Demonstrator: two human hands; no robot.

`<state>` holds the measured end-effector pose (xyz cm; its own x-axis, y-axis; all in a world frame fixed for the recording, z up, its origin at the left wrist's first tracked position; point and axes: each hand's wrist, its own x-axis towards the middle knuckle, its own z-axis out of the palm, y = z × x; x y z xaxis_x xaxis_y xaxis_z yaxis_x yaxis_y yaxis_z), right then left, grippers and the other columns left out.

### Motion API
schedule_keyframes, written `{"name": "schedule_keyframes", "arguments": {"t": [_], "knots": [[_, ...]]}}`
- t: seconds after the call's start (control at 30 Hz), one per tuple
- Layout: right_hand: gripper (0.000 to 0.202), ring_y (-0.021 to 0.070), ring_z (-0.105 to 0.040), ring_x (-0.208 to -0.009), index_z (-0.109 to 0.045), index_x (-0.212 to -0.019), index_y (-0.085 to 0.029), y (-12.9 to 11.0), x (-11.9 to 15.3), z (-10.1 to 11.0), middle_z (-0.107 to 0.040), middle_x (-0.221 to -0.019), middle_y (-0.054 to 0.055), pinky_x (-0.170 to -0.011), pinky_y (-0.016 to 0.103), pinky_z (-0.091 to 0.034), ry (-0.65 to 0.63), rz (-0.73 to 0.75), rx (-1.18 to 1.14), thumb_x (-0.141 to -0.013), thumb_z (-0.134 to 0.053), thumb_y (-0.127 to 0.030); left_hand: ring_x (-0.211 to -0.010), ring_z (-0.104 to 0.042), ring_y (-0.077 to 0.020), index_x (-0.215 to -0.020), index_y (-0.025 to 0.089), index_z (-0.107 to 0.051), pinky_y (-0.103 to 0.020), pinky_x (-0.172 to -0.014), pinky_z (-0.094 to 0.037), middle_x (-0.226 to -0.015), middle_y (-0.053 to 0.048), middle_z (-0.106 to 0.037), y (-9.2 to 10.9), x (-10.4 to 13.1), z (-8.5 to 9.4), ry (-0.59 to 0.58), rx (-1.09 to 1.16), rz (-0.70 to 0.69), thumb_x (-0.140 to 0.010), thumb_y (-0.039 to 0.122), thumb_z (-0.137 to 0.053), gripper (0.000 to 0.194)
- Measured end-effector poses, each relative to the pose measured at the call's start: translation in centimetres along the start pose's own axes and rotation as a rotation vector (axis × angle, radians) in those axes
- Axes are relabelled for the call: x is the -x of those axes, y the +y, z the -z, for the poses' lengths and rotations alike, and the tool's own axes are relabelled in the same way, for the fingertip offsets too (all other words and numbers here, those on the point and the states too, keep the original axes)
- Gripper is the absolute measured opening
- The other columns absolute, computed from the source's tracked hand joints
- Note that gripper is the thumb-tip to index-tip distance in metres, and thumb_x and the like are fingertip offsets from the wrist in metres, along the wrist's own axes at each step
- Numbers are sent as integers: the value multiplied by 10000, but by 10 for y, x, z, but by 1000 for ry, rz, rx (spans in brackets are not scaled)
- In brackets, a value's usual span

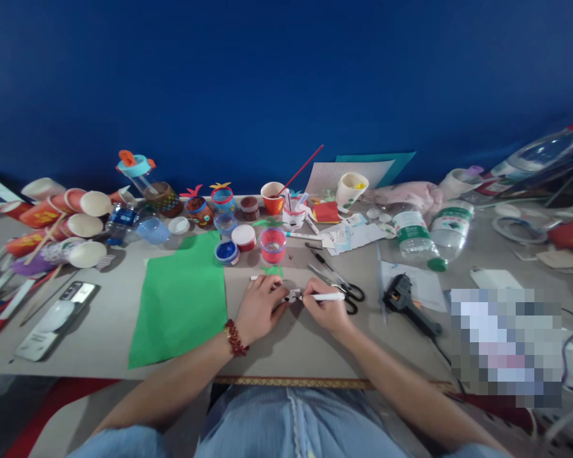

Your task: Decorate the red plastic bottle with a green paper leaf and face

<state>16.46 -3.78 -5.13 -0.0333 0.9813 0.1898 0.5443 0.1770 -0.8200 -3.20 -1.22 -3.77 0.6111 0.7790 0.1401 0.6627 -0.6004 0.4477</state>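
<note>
My left hand (262, 307), with a red bead bracelet on its wrist, rests on the table with its fingertips pressed on a small white piece (295, 294) that has dark marks. A white marker (328, 297) is gripped in my right hand (325, 308), its tip at the small piece. Beyond my left fingers lies a small green cutout (272, 271). Black-handled scissors (351, 294) lie just past my right hand. To the left of my left hand a green sheet (181, 299) is spread flat.
Paint pots (227, 252) and decorated cups (224, 200) stand beyond my hands. A glue gun (413, 308) and plastic bottles (413, 232) are to the right. At the left are a phone (57, 321) and stacked paper cups (83, 225). A blue wall (286, 83) rises behind.
</note>
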Motion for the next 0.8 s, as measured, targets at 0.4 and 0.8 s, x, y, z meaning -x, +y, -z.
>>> {"name": "schedule_keyframes", "arguments": {"t": [0.4, 0.8], "knots": [[157, 126, -460, -518, -510, -635, -207, 2, 0, 0, -515, -568, -26, -522, 237, -326, -10, 14, -36, -789, -485, -211, -1013, -489, -250, -1027, 236, -650, -415, -879, -414, -1134, -75, -559, 0, 0, 0, 5, -3, -6, -906, 343, -509, 214], [135, 133, -461, -508, -541, -651, -212, 1, -1, -1, -548, -563, -19, -525, 239, -326, -54, -5, 12, -775, -495, -239, -1025, -496, -258, -1026, 251, -656, -421, -885, -421, -1139, -74, -559, -2, 0, -2, 13, -5, -1, -896, 344, -527, 205]]}}
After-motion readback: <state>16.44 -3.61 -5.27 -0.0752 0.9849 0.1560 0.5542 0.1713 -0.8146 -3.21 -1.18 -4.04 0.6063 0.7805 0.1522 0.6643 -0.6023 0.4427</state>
